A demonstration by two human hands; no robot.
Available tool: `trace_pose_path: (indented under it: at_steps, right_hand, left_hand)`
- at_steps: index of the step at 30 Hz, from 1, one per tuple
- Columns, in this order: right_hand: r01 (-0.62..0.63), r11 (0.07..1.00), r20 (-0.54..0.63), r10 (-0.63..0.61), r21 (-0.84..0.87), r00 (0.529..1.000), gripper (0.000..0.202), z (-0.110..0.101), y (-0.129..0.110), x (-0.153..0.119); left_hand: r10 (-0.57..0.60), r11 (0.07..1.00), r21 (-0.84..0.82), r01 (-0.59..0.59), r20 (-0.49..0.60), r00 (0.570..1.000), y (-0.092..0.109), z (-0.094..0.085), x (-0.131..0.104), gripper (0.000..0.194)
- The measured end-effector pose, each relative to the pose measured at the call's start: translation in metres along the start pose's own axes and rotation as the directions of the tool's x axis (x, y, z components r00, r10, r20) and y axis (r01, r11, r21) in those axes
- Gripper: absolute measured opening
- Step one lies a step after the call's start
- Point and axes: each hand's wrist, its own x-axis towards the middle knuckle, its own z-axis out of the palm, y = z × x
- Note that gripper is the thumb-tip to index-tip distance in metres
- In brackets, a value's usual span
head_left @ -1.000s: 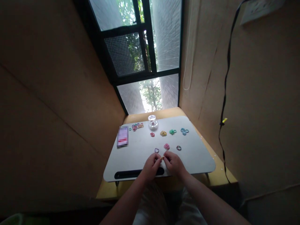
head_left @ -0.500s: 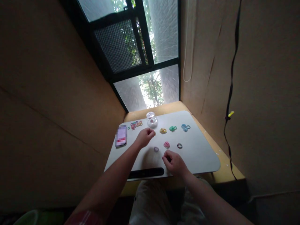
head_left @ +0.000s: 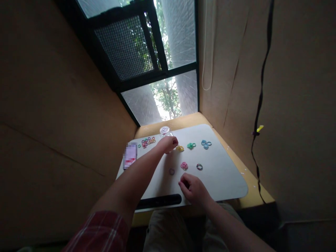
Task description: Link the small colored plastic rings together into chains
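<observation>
My left hand (head_left: 169,144) reaches over the far middle of the white board, its thumb and fingers pinched at the left edge of the yellow hair ties (head_left: 180,148). A yellow hair tie seems to be in that pinch, mostly hidden by the fingers. Near the front edge, my right hand (head_left: 193,189) rests loosely curled, with nothing visible in it. Just beyond it lie a pink hair tie bunch (head_left: 184,166), a pale purple hair tie (head_left: 171,172) and a dark multicoloured hair tie (head_left: 199,167).
Green hair ties (head_left: 191,146) and blue hair ties (head_left: 206,144) lie at the far right of the board (head_left: 223,178). A mixed pile (head_left: 147,142) sits far left, beside a phone (head_left: 130,155). Behind my left hand stands a clear container (head_left: 165,130). A window fills the back.
My left hand has moved right and slightly away from me, from open board to the yellow hair ties, now covering part of the clear container. My right hand stays nearly in place. The view has shifted slightly.
</observation>
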Motion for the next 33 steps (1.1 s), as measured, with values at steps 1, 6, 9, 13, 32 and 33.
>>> trace_pose_path:
  at_steps: [1, 6, 9, 13, 32, 33]
  right_hand:
    - [0.000, 1.000, 0.001, 0.000, 0.000, 1.000, 0.015, 0.000, 0.000, 0.000]
    - [0.002, 1.000, 0.006, -0.002, -0.009, 1.000, 0.014, 0.000, 0.000, 0.000]
    - [0.000, 1.000, 0.004, 0.000, -0.021, 1.000, 0.015, 0.000, 0.000, 0.000]
    - [-0.001, 1.000, 0.000, 0.001, -0.009, 1.000, 0.014, 0.000, 0.000, 0.000]
    - [0.026, 0.999, -0.008, -0.027, -0.032, 1.000, 0.018, 0.001, 0.000, 0.000]
    - [0.026, 0.999, -0.009, -0.027, -0.032, 1.000, 0.018, 0.001, 0.000, 0.000]
  left_hand:
    - [0.002, 1.000, 0.031, -0.002, 0.000, 1.000, 0.000, 0.001, 0.002, 0.020]
    - [-0.007, 0.996, 0.090, 0.007, -0.006, 1.000, 0.002, 0.006, 0.006, 0.022]
    - [-0.008, 0.992, 0.123, 0.008, -0.004, 1.000, 0.002, 0.007, 0.007, 0.021]
    - [-0.006, 0.989, 0.150, 0.006, 0.002, 1.000, 0.001, 0.002, 0.007, 0.023]
    - [-0.332, 0.904, 0.275, 0.328, -0.036, 0.943, -0.112, -0.084, -0.065, 0.023]
    - [-0.338, 0.902, 0.276, 0.333, -0.030, 0.941, -0.116, -0.083, -0.070, 0.022]
